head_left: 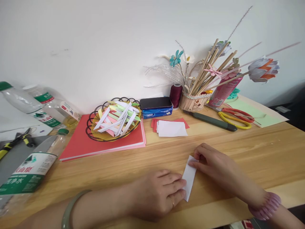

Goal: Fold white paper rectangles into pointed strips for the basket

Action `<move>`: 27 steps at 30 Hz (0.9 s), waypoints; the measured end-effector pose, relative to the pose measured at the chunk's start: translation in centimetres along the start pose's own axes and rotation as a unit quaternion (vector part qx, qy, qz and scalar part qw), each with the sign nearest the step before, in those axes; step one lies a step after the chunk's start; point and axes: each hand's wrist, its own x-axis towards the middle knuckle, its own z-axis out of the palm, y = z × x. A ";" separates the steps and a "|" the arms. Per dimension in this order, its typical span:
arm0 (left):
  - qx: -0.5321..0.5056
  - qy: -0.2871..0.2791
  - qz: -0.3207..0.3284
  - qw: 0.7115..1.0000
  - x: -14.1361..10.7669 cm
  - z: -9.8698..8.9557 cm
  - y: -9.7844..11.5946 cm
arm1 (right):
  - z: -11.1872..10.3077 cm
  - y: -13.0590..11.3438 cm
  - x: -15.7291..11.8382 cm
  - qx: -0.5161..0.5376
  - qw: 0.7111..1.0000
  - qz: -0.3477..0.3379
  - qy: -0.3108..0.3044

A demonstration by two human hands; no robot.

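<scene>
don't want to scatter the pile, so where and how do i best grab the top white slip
Probably pinch the top white slip by its near edge, coming from the near side: it lies flat, that edge sticks out past the red slips, and the blue packet sits behind.

The narrow white paper strip [190, 177], plain and straight-edged, lay on the bench [107, 171] toward five o'clock of the view, far end aimed between twelve and one, both long sides partly hidden.
</scene>
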 end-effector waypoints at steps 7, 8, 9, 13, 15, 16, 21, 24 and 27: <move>-0.082 0.067 -0.073 0.992 0.1 -0.6 -0.5 | -0.6 -0.6 0.4 0.086 0.996 0.005 -0.037; -0.111 0.100 -0.111 0.983 0.2 -0.8 -0.5 | -0.6 -0.8 0.4 0.128 0.991 -0.002 -0.034; -0.146 0.131 -0.159 0.968 0.3 -1.0 -0.5 | -0.6 -1.1 0.3 0.174 0.984 -0.006 -0.024; -0.342 0.135 -0.390 0.844 0.5 -1.3 -0.6 | -0.6 -2.0 0.4 0.319 0.946 -0.004 0.058; -0.447 0.125 -0.454 0.761 0.5 -1.1 -0.8 | -0.7 -2.3 0.5 0.351 0.933 0.004 0.080; -0.485 0.132 -0.470 0.726 0.6 -0.9 -1.0 | -0.7 -2.4 0.5 0.360 0.929 0.008 0.082; -0.553 0.164 -0.492 0.652 0.5 -0.6 -1.7 | -1.2 -3.0 0.3 0.360 0.928 0.016 0.088; -0.559 0.166 -0.498 0.642 0.5 -0.7 -1.8 | -1.5 -3.3 0.2 0.351 0.931 0.018 0.099; -0.544 0.199 -0.513 0.634 0.6 -0.8 -1.9 | -1.7 -3.2 0.2 0.346 0.932 0.035 0.105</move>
